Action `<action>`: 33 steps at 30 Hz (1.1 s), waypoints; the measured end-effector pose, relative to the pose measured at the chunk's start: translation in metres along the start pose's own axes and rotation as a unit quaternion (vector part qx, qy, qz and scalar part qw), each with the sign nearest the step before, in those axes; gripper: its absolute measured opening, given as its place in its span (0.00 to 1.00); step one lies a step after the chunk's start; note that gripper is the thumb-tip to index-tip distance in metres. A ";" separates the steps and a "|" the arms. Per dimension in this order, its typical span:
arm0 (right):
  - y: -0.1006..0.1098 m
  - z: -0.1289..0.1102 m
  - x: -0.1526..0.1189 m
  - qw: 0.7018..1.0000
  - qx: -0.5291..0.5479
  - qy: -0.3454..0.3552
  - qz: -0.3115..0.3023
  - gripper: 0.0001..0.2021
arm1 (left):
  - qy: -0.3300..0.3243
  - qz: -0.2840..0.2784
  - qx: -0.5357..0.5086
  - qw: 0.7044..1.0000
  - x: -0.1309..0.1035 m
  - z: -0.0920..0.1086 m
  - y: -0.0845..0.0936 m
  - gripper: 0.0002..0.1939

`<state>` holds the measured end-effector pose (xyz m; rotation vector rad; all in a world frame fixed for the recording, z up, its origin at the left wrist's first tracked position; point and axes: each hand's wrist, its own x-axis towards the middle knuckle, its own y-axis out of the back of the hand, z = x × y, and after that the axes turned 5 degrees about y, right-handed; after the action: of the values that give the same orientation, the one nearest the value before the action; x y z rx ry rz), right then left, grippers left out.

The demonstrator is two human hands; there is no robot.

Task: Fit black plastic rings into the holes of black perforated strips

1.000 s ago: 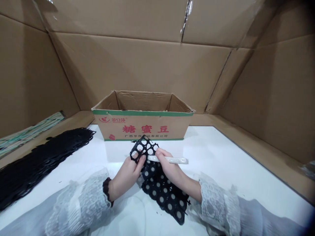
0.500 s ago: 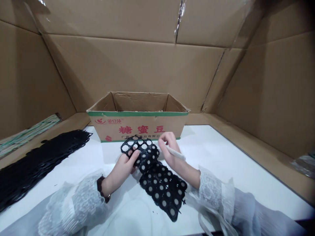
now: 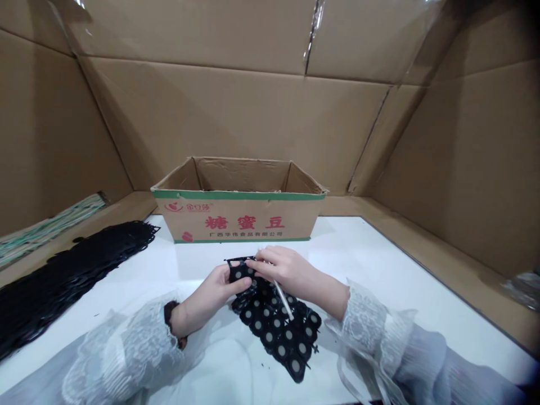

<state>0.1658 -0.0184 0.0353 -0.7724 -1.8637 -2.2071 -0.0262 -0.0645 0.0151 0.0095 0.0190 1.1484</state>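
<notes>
A black sheet [image 3: 276, 322] with rows of pale round discs lies on the white table in front of me, and its upper part is lifted and folded. My left hand [image 3: 219, 289] pinches the left edge of that raised part, thumb on top. Over its upper right side is my right hand [image 3: 283, 270], with fingers on the black material and a thin white stick [image 3: 283, 301] held in it. The stick slants down over the sheet. My fingers hide some of the raised part.
An open cardboard box [image 3: 236, 216] with red lettering stands behind my hands. A pile of black strips [image 3: 80, 261] lies at the left, beside green and white strips [image 3: 54, 225]. Cardboard walls surround the white table [image 3: 358, 247]. Clear plastic [image 3: 525, 288] lies far right.
My right hand has moved down and left onto the raised part of the sheet, and the stick now points downward. The raised part, spread out before, is now folded over.
</notes>
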 end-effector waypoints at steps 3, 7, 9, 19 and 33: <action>0.002 -0.002 0.003 0.999 -0.019 -0.007 -0.033 0.12 | 0.020 -0.051 -0.001 0.999 0.000 -0.001 0.001 0.17; -0.004 -0.009 0.006 1.000 -0.003 -0.017 -0.024 0.13 | 0.032 -0.014 0.085 0.996 0.000 0.001 0.002 0.12; -0.007 -0.015 0.008 0.996 0.047 -0.071 0.019 0.13 | 0.023 0.009 0.102 0.995 0.001 0.001 0.001 0.13; 0.058 0.028 0.019 0.844 0.079 -0.334 0.411 0.13 | 0.044 -0.011 0.107 0.993 -0.003 -0.011 -0.002 0.14; 0.044 0.030 0.033 0.897 0.075 -0.218 0.377 0.12 | 0.009 0.048 -0.027 0.998 0.005 -0.018 0.007 0.17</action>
<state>0.1648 0.0078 0.0926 -1.7058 -1.4648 -1.4562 -0.0307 -0.0573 -0.0027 -0.0486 0.0028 1.2449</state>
